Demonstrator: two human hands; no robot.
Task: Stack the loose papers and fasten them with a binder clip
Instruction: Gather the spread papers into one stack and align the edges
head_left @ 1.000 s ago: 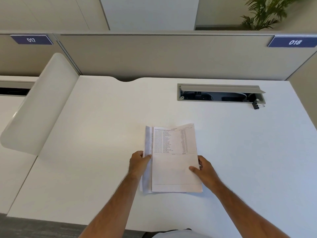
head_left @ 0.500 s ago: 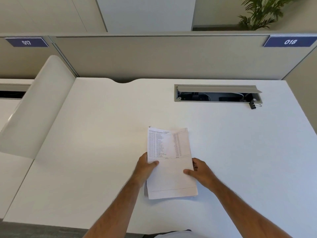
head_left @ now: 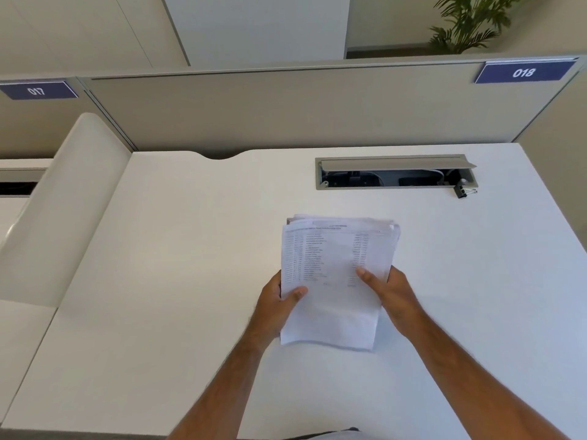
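Desk: white desk fills the head view, with a curved notch at its far edge and a grey partition rising behind it.
Partition labels: blue plates reading 017 at the left and 018 at the right.
Side divider: a rounded white panel stands along the desk's left edge.
Cable tray: a grey recessed slot in the far right part of the desk, its flap tilted up, dark cables visible inside.
Binder clip: small black binder clip lies on the desk, touching the tray's near right corner, its wire handles pointing right (well apart from both hands).
Papers: the stack of papers is held up off the desk at the middle, the top sheet printed with rows of small text that is too blurred to read; the far edges of the sheets are uneven and fan out slightly.
Left hand: left hand pinches the stack's left edge, thumb on the top sheet, fingers hidden beneath.
Right hand: right hand pinches the right edge the same way, thumb pressed on the printed face.
Background: a potted palm shows beyond the partition at the upper right.
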